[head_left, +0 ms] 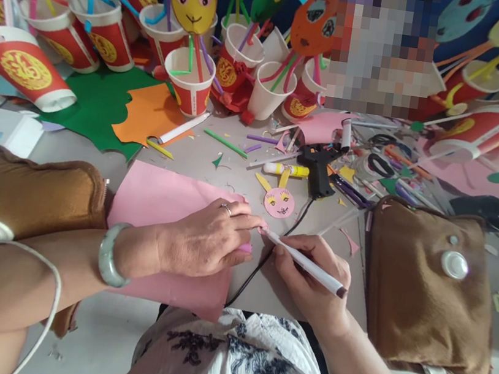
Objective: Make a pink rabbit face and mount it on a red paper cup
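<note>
We pinch a white marker (313, 265) in our right hand (321, 271) — pink paper (169, 191) beneath our left hand's (205, 236) slightly spread fingers.

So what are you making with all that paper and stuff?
The right hand holds a white marker with its tip at a small pink piece, which the left hand steadies at the edge of a pink sheet. Just beyond lies a pink paper face with yellow ears. Behind are paper cups with straws and colourful faces.
</note>
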Demonstrator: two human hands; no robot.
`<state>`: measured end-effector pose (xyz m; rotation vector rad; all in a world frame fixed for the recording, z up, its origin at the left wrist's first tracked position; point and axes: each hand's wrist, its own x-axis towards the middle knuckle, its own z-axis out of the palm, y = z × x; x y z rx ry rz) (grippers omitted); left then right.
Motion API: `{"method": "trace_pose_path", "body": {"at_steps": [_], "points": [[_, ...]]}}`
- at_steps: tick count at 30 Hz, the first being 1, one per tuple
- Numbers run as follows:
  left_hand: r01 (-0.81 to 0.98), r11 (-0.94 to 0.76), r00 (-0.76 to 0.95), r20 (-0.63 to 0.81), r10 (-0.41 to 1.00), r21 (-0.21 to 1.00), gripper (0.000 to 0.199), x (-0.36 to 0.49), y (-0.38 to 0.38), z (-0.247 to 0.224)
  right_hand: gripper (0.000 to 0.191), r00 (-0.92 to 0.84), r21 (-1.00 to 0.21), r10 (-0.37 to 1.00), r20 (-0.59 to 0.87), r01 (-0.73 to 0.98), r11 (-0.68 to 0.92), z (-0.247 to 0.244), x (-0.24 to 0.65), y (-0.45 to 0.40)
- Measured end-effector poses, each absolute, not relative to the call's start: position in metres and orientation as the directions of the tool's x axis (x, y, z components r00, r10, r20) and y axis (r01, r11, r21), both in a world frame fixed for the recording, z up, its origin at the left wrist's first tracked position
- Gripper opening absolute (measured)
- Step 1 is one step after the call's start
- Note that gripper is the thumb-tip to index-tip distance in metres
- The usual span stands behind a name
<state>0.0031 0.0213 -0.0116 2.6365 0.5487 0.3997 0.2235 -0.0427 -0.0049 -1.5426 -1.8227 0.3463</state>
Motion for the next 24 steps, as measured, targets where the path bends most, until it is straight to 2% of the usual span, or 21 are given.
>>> {"method": "trace_pose_path", "body": {"at_steps": [6,24], "points": [[0.320,-0.809,0.869,0.187,0.458,0.493,0.027,0.0042,0.0229,-0.0095,0.008,-0.055,-0.614,0.933,0.357,0.738,0.278,-0.0061,0.2237,-0.0428],[0.309,-0.833,0.883,0.186,0.430,0.459,0.028,0.0032,0.0239,-0.0115,0.007,-0.071,-0.614,0.919,0.387,0.724,0.315,-0.0081,0.2248,-0.0442]]}}
